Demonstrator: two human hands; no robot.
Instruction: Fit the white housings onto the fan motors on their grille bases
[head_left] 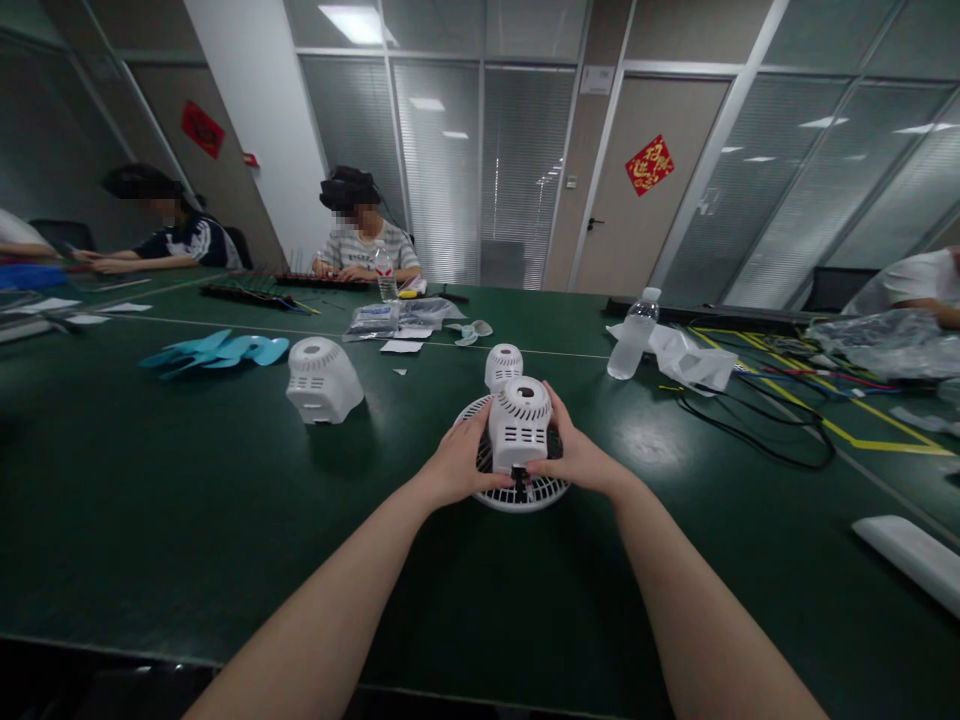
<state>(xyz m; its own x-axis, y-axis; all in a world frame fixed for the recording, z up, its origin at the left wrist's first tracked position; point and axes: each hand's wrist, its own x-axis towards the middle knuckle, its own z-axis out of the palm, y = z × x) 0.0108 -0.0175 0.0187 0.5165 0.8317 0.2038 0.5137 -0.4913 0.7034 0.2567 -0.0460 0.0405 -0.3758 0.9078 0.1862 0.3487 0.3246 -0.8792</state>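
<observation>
A white plastic fan motor housing (519,430) with vent slots stands over a round white fan grille (523,503) on the green table. My left hand (463,455) grips the housing's left side, and my right hand (577,452) grips its right side, thumbs low at the front. Between the thumbs a small dark part shows at the housing's lower edge. Just behind stands another white housing (504,367). A third, larger-looking housing (321,380) sits apart to the left. The inside of the held housing is hidden.
Blue fan blades (217,352) lie at the left. Plastic bags (397,318) and a pale fan blade (472,332) lie farther back. A water bottle (634,335) stands right, near black cables (772,440). A white part (911,560) lies at the right edge. Other people sit around the table.
</observation>
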